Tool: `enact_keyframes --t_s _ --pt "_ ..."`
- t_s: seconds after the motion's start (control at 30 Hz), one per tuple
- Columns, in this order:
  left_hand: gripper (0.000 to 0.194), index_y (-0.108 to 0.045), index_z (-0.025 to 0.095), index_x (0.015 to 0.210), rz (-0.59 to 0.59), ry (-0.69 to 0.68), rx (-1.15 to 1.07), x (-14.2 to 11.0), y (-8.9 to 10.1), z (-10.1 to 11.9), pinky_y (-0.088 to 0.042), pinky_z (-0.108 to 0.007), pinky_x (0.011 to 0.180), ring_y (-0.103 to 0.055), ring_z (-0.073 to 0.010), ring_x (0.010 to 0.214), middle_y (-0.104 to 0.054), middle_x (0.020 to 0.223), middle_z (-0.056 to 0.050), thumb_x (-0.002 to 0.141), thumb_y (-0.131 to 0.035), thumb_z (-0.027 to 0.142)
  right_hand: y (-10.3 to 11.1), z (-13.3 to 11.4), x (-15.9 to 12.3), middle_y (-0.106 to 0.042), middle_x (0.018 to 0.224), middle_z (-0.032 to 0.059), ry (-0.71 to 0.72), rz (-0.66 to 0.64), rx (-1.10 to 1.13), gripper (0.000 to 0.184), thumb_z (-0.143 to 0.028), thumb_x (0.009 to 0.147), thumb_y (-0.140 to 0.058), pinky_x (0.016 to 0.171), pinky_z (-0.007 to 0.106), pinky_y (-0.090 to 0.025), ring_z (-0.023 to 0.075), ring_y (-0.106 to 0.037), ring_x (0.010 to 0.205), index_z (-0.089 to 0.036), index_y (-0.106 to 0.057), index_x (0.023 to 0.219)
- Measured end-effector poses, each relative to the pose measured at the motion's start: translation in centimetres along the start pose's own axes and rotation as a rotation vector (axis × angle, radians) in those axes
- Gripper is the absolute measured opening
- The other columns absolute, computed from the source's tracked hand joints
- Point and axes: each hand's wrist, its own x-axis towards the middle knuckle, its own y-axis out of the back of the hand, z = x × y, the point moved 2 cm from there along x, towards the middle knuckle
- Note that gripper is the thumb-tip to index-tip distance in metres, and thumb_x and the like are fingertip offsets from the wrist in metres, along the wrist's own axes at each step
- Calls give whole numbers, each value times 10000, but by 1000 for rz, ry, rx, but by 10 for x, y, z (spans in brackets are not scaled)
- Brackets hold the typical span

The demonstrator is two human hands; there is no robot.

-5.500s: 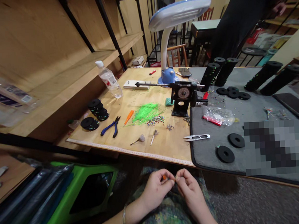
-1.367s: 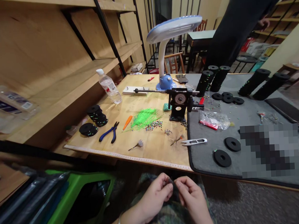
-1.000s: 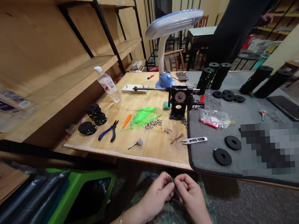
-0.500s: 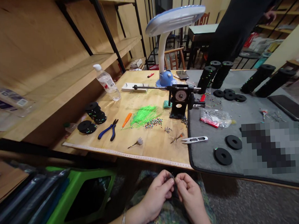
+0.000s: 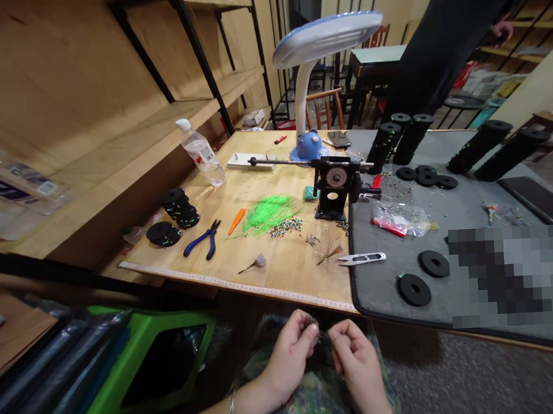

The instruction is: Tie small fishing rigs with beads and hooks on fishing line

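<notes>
Over my lap, in front of the table edge, my left hand (image 5: 294,349) is closed in a pinch. A tiny dark, thin thing shows at its fingertips, too small to name. A short gap to the right, my right hand (image 5: 356,357) is also pinched shut, and what it holds is too fine to make out. On the table beyond them lie thread snips (image 5: 363,259), a brown-and-orange wispy tuft (image 5: 329,253) and a grey brush-like tuft (image 5: 256,263). Farther back are small coloured beads (image 5: 285,227) and a pile of bright green strands (image 5: 270,212).
Blue-handled pliers (image 5: 203,240), an orange tool (image 5: 236,222) and black foam discs (image 5: 161,233) lie left. A hand-cranked winder (image 5: 333,185) stands mid-table before a desk lamp (image 5: 309,145). Black foam rolls (image 5: 412,139) stand on the grey mat (image 5: 383,300). A bottle (image 5: 202,155) is back left.
My hands have moved apart; the fingertips were nearly touching and now have a gap between them. The things on the table have not moved.
</notes>
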Motion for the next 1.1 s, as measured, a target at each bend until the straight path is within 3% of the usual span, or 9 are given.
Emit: enact_keyframes --t_s 0.23,0.83,1.1 --pt "335 -456 184 771 14 -19 54 2 2 0 -287 -228 543 -341 -88 594 -409 678 60 774 -628 471 -6 -1 -4 -350 378 -126 -87 -107 -13 394 -551 711 -647 359 170 -166 42 -256 329 -204 -479 630" --pt "333 -430 194 761 -15 -48 101 0 -1 4 -257 -231 522 -302 -88 570 -363 664 67 793 -589 485 -5 -4 -2 -358 384 -117 -75 -72 -32 415 -572 692 -658 379 176 -184 53 -261 350 -202 -485 622" --pt "232 -460 198 756 26 -130 256 -1 2 6 -348 -252 606 -396 -127 640 -426 693 37 832 -568 389 -4 -5 -1 -391 396 -102 -32 -62 -63 443 -611 707 -650 392 185 -227 64 -300 364 -194 -514 642"
